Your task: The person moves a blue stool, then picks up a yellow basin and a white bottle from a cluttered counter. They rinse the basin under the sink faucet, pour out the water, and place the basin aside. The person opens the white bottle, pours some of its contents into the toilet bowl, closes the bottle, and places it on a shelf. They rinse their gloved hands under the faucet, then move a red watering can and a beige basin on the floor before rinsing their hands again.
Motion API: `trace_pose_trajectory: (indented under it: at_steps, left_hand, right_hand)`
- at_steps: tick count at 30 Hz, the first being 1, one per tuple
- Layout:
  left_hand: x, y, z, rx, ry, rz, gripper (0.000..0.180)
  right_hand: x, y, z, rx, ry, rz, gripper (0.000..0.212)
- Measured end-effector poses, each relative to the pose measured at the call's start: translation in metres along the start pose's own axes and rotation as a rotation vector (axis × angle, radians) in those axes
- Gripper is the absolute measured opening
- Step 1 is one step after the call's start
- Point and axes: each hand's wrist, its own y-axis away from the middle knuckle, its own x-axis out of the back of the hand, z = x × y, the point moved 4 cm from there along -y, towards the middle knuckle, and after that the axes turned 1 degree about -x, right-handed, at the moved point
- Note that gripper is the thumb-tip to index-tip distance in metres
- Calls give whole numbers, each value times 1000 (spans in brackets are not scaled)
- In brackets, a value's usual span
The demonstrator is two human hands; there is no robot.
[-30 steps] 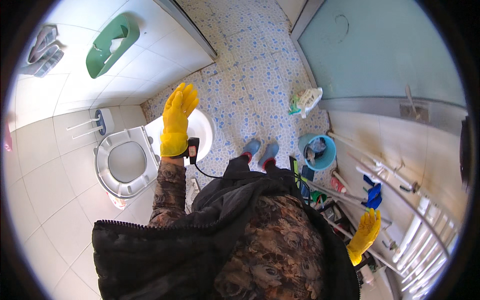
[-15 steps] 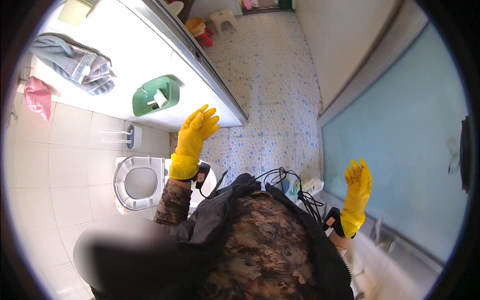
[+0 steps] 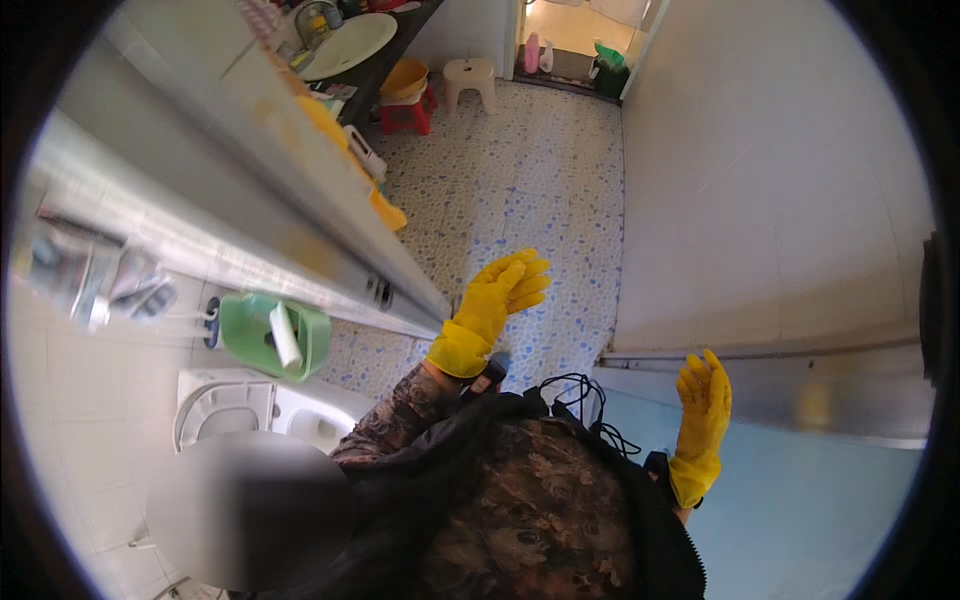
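A yellow rubber glove covers my left hand [image 3: 490, 308], which is held out over the pebble-patterned floor [image 3: 520, 160] with fingers stretched and nothing in them. It is nearest to the end of the metal-edged door frame [image 3: 425, 315]. Farther right, my right hand [image 3: 703, 425] wears a matching glove. Its fingers are loosely bent, apart from the thumb, and the palm is empty. That hand is in front of the pale blue glass panel [image 3: 780, 510], close to a metal rail [image 3: 770, 385].
At left, a green basin [image 3: 238, 325] with a white object [image 3: 284, 335] inside hangs near a toilet [image 3: 225, 400]. Ahead are a washbasin [image 3: 350, 45], a red stool [image 3: 408, 115] bearing an orange bowl [image 3: 403, 78], and a white stool [image 3: 470, 78]. A doorway [image 3: 580, 40] opens at the far end.
My view has shifted forward through the opening, bringing the washbasin and far doorway into sight. The toilet and green basin now sit farther back and left. Both hands stay empty.
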Motion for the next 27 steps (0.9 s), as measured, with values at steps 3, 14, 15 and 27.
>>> trace_pose_trajectory:
  at_steps: [3,14,15,27]
  left_hand:
    - [-20,-68,8,7,-7,-36,39]
    - [22,-218,83,-306,110,199,42]
    - [24,-226,99,-318,59,240,42]
    - [112,-280,223,-611,113,642,44]
  right_hand:
    - [-9,-46,-20,46,-33,8,41]
    - [-33,-328,-29,-37,-207,-65,45]
    - [-46,-365,-32,-29,-259,-82,45]
    - [-339,-618,-45,-124,-248,-722,40]
